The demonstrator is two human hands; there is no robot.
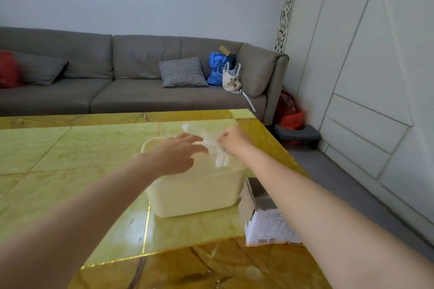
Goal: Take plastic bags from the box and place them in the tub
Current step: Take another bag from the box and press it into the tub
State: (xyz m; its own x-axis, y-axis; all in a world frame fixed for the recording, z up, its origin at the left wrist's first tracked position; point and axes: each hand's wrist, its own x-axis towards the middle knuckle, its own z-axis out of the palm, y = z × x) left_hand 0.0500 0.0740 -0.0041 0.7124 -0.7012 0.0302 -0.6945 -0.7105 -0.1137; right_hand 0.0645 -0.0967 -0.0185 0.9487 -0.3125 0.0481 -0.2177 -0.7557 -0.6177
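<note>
Above the tub [195,197] at frame centre, right hand [232,138] pinches a clear plastic bag [218,152], left hand [180,155] spread; the flimsy bag could drape outside the rim.

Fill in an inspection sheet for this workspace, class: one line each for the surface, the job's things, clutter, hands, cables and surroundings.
Surface: glossy yellow-green table with a darker amber border.
Job's things: cream tub stands on the table; torn cardboard box sits at its right, near the table edge; clear plastic bag is held above the tub, blurred.
Clutter: nothing seen on the table.
Hands: left hand spread over the tub, fingertips at the bag; right hand pinches the bag.
Cables: nothing seen.
Surroundings: grey sofa with checked cushion, blue bag and white bag; red bag on the floor.
</note>
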